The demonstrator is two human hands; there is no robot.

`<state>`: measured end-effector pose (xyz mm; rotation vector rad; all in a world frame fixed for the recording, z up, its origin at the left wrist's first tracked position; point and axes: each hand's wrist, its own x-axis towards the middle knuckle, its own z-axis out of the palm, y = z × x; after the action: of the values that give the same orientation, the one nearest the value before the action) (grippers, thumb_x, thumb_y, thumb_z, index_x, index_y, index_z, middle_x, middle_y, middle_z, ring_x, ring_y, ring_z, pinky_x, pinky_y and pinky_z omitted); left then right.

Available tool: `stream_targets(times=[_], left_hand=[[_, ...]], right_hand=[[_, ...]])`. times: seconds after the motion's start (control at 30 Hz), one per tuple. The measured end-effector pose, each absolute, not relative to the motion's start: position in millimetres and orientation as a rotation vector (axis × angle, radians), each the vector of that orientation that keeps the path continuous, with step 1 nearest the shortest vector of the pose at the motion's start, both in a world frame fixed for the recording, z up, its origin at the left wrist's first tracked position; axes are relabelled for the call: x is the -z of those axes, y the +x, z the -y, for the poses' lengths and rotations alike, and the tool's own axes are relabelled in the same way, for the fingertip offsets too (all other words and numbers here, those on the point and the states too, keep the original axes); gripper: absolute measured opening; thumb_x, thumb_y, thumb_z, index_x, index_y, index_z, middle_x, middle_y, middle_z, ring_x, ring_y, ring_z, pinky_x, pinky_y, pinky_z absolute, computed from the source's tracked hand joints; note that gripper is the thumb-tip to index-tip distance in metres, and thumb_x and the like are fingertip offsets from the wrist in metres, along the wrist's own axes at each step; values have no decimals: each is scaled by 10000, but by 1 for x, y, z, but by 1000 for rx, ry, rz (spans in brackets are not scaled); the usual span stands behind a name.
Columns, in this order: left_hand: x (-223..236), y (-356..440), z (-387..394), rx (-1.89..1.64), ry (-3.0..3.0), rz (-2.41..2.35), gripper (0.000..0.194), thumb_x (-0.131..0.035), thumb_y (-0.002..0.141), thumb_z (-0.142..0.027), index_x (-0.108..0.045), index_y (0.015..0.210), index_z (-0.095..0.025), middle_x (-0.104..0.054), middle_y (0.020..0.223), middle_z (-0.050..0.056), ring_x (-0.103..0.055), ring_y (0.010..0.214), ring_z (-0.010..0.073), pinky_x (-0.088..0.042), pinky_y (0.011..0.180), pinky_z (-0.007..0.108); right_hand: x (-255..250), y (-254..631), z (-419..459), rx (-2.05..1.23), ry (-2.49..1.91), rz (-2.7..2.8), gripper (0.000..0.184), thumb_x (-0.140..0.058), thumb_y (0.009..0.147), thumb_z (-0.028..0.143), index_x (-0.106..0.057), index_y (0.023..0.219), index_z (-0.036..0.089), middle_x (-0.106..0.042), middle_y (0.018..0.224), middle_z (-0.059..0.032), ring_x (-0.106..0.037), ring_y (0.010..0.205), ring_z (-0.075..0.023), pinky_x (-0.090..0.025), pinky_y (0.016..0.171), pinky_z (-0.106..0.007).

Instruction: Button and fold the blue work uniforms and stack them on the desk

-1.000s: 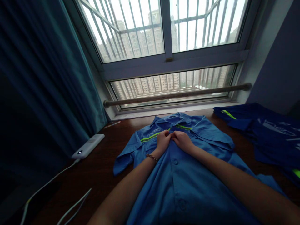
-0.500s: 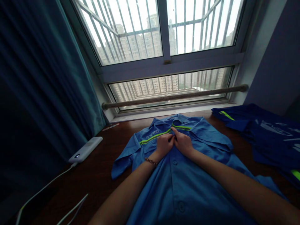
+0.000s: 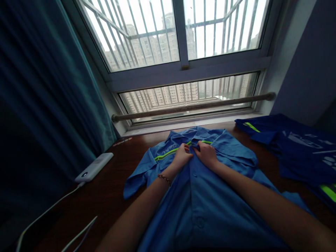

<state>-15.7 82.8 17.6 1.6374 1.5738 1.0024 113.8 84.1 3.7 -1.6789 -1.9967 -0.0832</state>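
A light blue short-sleeved work shirt (image 3: pixel 233 148) with yellow-green chest stripes lies spread on the dark wooden surface, its collar toward the window. At the chest, my left hand (image 3: pixel 183 155) pinches the front edge of the shirt with curled fingers. Close beside it, my right hand (image 3: pixel 207 154) grips the other side of the front placket and lifts the cloth slightly. The fingertips and whatever button lies between them are hard to make out. Lower on the placket a button (image 3: pixel 198 221) shows. A beaded bracelet (image 3: pixel 164 178) circles my left wrist.
A dark blue garment (image 3: pixel 291 150) with yellow-green strips lies to the right. On the left are a white power bank (image 3: pixel 94 167) and a white cable (image 3: pixel 49 213). A blue curtain (image 3: pixel 52 87) hangs at left; a rail (image 3: pixel 194 107) crosses the window behind.
My hands have moved slightly apart at the chest and raised the placket cloth between them. The right index finger, stretched forward before, is now curled. The view has shifted a little.
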Motion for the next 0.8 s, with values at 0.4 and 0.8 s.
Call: stream_targets(times=[0.4, 0.8], left_hand=[[-52, -27, -66, -364, 1803, -1184, 406, -720, 471, -425, -424, 447, -148, -432, 411, -57, -391, 391, 66, -276, 396, 201], [-15, -23, -71, -428, 1590, -1233, 271, -720, 486, -249, -481, 454, -125, -456, 405, -44, -423, 389, 78, -346, 401, 205]], right_hand=[[-11, 125, -92, 111, -1713, 1805, 340, -327, 859, 475, -545, 896, 216, -635, 745, -28, -587, 675, -184, -278, 541, -250], [-41, 122, -81, -131, -1619, 1889, 243, -480, 797, 304, -496, 998, 170, -607, 719, -27, -565, 674, -158, -340, 586, -233]])
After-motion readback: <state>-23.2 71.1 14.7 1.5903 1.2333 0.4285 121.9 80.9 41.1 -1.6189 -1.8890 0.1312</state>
